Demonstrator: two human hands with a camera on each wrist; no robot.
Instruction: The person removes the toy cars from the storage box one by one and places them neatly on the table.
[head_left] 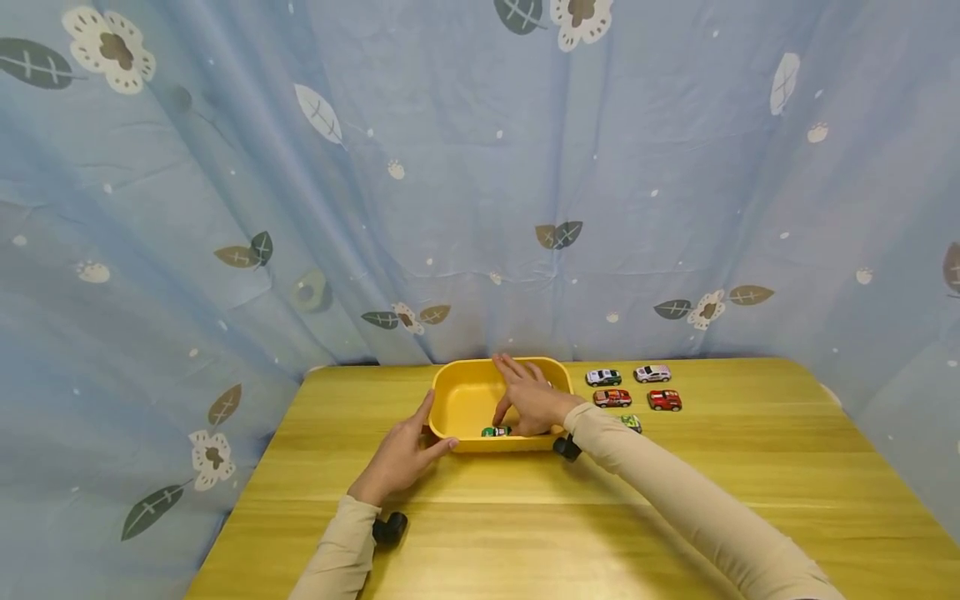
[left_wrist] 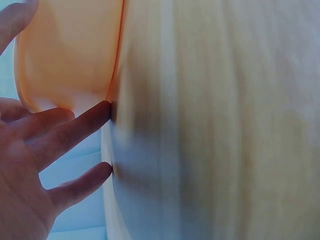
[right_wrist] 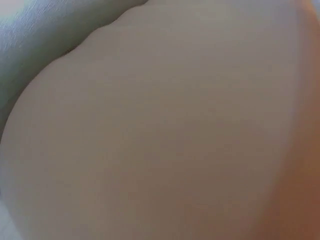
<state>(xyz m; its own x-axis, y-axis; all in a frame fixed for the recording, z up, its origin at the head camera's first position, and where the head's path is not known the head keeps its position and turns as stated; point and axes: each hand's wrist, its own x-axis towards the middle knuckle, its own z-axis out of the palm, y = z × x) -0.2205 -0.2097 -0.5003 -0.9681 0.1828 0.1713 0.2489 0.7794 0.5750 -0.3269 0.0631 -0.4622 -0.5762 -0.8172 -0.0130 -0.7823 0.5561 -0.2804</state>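
Note:
A yellow plastic bin point(head_left: 465, 392) stands at the back of the table. My left hand point(head_left: 401, 454) rests at its left end, thumb along the front wall and index finger up the side; in the left wrist view the fingers point(left_wrist: 75, 132) are nearly straight and spread. Inside the bin my right hand point(head_left: 532, 404) reaches down and pinches a small green toy car point(head_left: 495, 432) near the front wall. That hand hides much of the bin's right half, where a bit of something white shows behind it. The right wrist view is filled by blurred skin.
Right of the bin are several toy cars: a white and dark green one point(head_left: 603, 377), a pale pink one point(head_left: 652, 373), an orange-red one point(head_left: 612, 397), a red one point(head_left: 664, 400) and a lime green one point(head_left: 632, 422), partly behind the sleeve. A blue curtain point(head_left: 465, 208) hangs behind the table point(head_left: 510, 533).

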